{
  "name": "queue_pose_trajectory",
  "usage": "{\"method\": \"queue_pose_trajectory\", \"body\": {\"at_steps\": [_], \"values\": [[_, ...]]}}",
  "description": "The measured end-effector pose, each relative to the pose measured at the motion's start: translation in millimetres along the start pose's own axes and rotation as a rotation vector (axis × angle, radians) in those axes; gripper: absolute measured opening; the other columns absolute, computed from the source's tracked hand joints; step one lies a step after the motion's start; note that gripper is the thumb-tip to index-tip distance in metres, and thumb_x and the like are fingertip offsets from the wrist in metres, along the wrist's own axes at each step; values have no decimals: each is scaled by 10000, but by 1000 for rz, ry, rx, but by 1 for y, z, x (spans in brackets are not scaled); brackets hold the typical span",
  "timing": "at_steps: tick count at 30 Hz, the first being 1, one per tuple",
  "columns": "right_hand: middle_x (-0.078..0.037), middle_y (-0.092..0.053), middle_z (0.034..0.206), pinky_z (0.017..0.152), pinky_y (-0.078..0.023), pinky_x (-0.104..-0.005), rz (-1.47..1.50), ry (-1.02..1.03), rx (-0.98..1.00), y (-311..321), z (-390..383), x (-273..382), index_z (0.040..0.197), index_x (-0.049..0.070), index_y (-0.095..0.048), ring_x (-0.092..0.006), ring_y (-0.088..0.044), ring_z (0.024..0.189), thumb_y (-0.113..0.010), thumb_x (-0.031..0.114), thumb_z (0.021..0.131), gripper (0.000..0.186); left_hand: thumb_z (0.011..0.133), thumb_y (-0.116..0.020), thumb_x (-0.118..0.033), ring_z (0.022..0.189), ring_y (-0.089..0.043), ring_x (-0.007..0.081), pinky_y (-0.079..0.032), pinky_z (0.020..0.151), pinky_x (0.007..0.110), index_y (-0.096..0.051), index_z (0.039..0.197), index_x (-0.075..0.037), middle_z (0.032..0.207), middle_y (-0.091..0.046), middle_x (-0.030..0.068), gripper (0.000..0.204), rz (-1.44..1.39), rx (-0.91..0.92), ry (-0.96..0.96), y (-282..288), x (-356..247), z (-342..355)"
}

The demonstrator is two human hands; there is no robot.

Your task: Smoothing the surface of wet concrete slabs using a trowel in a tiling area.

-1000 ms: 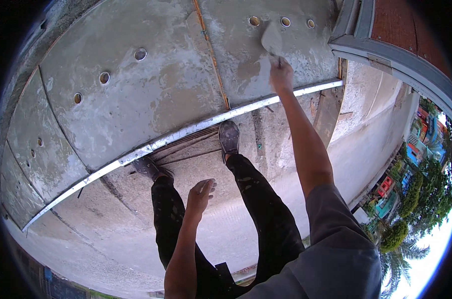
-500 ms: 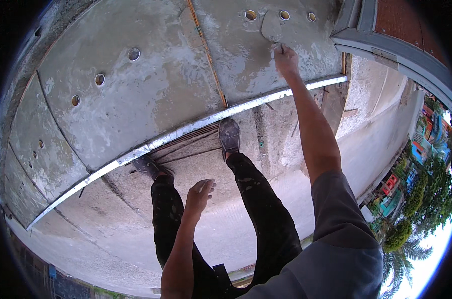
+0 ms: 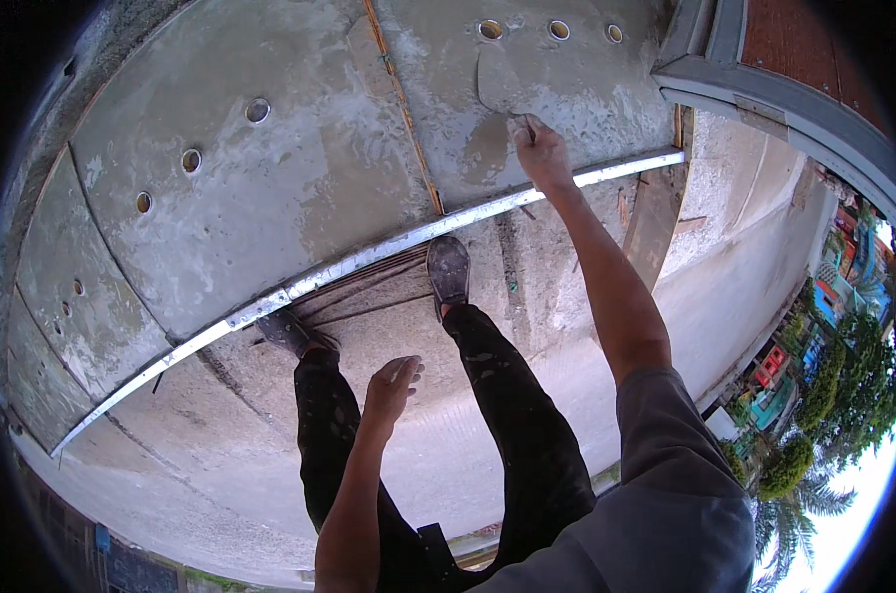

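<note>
My right hand [image 3: 542, 155] is closed around the handle end of a trowel [image 3: 499, 81]. Its flat, round-ended blade is grey like the cement and lies against the wet cement surface [image 3: 299, 163]. A darker damp patch shows beside the hand. Bent at the elbow, my left arm keeps my left hand [image 3: 390, 388] low over the ground between my legs. Its fingers are loosely curved and partly apart, with nothing in them.
A pale metal strip [image 3: 359, 259] edges the cement along its near side, by my shoes [image 3: 449, 269]. A wooden strip [image 3: 405, 104] divides the surface. Round holes [image 3: 258, 110] dot it. A grey frame [image 3: 710, 84] stands at the upper right.
My right hand and the trowel have moved left and slightly nearer across the cement. My left hand has hardly moved; the whole view has shifted slightly.
</note>
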State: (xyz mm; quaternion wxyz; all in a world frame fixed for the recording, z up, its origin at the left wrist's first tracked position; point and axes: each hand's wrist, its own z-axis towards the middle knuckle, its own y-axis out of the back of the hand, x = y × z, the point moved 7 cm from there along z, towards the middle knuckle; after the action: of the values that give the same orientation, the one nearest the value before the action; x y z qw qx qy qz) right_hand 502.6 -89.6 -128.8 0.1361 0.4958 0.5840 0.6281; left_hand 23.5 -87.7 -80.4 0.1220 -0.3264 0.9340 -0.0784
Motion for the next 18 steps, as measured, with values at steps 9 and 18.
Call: {"method": "queue_pose_trajectory", "body": {"at_steps": [9,18], "values": [[-265,-689,932,737,-545,-442,51,-160,53,7,-4,-20,1102,50,-685,-451,-672,871,-565,238,951,269,1021,-588,-421,1072,-679,230,-553,889,380,-651,1267,-26,1162,-717,117,470,-4,-11,-7,1,1,1],[-278,-686,939,779,-545,-497,-66,16,-131,17,110,-47,1052,36,-699,-471,-663,914,-549,266,946,294,1017,-589,-423,1031,-686,216,-564,852,366,-671,1244,-30,1133,-729,110,461,26,-21,-6,-10,-4,7]]}}
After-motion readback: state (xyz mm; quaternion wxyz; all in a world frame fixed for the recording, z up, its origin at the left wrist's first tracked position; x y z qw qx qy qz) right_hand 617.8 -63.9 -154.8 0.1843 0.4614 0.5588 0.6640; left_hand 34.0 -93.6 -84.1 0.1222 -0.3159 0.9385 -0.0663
